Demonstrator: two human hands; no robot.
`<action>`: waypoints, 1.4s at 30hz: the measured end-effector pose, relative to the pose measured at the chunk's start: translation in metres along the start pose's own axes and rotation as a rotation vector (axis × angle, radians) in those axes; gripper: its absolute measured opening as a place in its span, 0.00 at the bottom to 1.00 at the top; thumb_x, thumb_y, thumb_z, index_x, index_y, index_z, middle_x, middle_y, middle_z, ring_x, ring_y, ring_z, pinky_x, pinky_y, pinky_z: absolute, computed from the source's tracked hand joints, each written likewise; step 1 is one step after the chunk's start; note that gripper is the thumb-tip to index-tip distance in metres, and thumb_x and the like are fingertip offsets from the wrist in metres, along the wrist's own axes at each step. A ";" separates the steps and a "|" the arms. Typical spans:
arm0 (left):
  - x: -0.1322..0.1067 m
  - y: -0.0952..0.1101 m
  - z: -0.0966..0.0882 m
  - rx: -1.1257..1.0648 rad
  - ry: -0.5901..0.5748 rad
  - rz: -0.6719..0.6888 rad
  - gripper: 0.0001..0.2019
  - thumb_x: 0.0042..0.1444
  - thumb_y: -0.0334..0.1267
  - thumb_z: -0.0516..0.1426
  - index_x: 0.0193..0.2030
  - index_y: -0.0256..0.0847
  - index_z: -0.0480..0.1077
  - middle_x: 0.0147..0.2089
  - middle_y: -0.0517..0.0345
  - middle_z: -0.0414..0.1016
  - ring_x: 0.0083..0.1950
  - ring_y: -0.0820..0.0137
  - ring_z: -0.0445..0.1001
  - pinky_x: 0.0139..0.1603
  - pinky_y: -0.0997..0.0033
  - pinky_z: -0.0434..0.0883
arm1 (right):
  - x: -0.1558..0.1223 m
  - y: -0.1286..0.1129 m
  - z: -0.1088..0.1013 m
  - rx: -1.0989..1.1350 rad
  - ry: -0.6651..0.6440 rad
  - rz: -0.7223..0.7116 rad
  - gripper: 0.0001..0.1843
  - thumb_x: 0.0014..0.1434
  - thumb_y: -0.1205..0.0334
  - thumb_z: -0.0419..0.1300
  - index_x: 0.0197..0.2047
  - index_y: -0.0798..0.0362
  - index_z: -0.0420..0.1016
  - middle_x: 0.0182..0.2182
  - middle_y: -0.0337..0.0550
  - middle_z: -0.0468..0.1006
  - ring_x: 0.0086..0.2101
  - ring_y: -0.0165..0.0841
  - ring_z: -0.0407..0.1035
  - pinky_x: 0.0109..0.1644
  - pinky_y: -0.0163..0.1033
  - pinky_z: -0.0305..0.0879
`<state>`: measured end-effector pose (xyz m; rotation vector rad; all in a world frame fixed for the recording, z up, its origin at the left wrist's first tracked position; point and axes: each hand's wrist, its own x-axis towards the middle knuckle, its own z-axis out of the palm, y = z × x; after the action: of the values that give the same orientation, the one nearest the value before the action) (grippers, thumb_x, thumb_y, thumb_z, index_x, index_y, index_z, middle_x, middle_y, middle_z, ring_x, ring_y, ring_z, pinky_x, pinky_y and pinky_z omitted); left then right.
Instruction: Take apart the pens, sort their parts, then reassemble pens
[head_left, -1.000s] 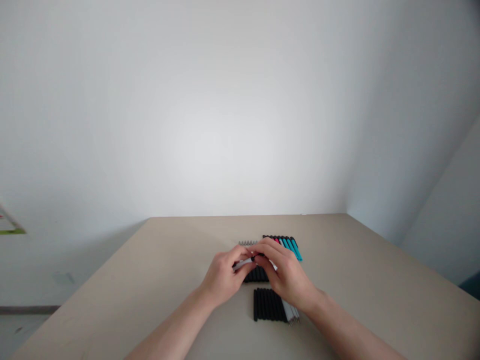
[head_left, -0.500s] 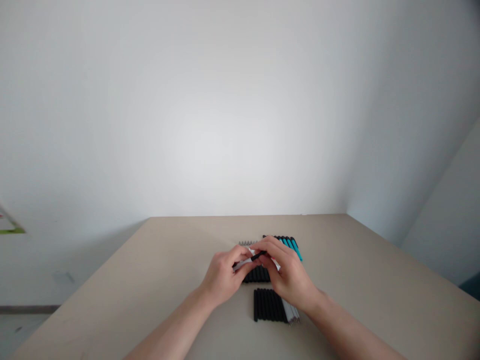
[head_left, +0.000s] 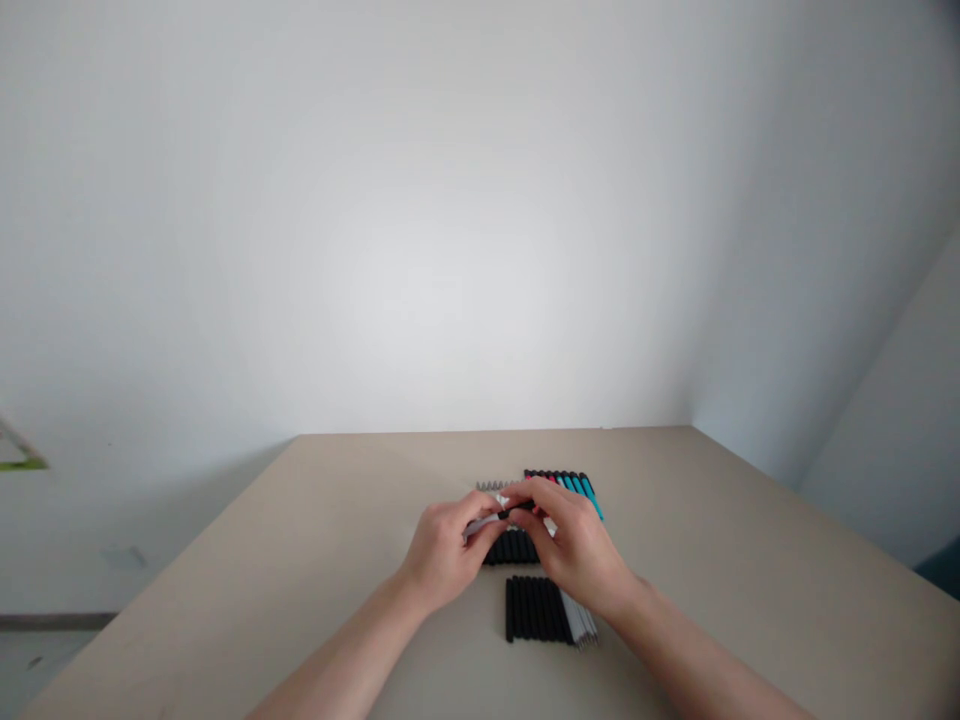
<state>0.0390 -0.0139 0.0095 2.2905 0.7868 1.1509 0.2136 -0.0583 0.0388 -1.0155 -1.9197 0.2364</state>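
Note:
Between my two hands is a pen, raised over the table and slanting slightly up to the right. My left hand (head_left: 441,552) pinches its whitish part (head_left: 478,525) between thumb and fingers. The fingertips of my right hand (head_left: 577,535) are closed on the black part (head_left: 517,509); both parts are partly covered by fingers. Under the hands lies a row of black tubes (head_left: 511,548). Nearer to me is a second row of black tubes (head_left: 534,608), with thin grey-white refills (head_left: 579,622) at its right side, beneath my right wrist.
Beyond my hands, several springs (head_left: 491,486) lie in a line. To their right sits a row of pen barrels with black ends, blue ones (head_left: 586,487) and pink ones partly hidden by my right hand. The beige table (head_left: 337,520) meets a white wall (head_left: 465,250) behind.
The fingers of my right hand have shifted slightly on the black part, and less of it shows. The view has moved a little; the rows on the table stay as they were.

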 end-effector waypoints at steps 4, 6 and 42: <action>0.001 0.000 -0.001 0.082 0.028 -0.008 0.04 0.59 0.37 0.54 0.39 0.41 0.69 0.32 0.60 0.76 0.30 0.74 0.72 0.33 0.79 0.67 | 0.000 0.000 -0.004 -0.014 0.015 -0.040 0.14 0.60 0.74 0.49 0.45 0.52 0.69 0.37 0.45 0.72 0.36 0.32 0.67 0.39 0.36 0.65; 0.001 0.000 -0.001 0.104 0.032 -0.019 0.04 0.59 0.37 0.54 0.38 0.41 0.68 0.31 0.60 0.75 0.29 0.74 0.71 0.31 0.80 0.65 | 0.000 0.002 -0.005 -0.024 0.028 -0.033 0.14 0.60 0.74 0.49 0.45 0.52 0.69 0.36 0.44 0.72 0.35 0.32 0.67 0.38 0.35 0.65; 0.000 0.001 -0.002 0.058 -0.011 -0.052 0.05 0.58 0.39 0.55 0.36 0.40 0.69 0.27 0.60 0.75 0.25 0.75 0.70 0.27 0.80 0.64 | 0.000 0.005 -0.007 -0.156 -0.058 -0.011 0.08 0.62 0.66 0.52 0.39 0.53 0.72 0.28 0.43 0.73 0.29 0.31 0.66 0.32 0.35 0.61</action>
<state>0.0379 -0.0145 0.0113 2.3068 0.8817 1.1054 0.2213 -0.0565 0.0402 -1.1113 -2.0201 0.1116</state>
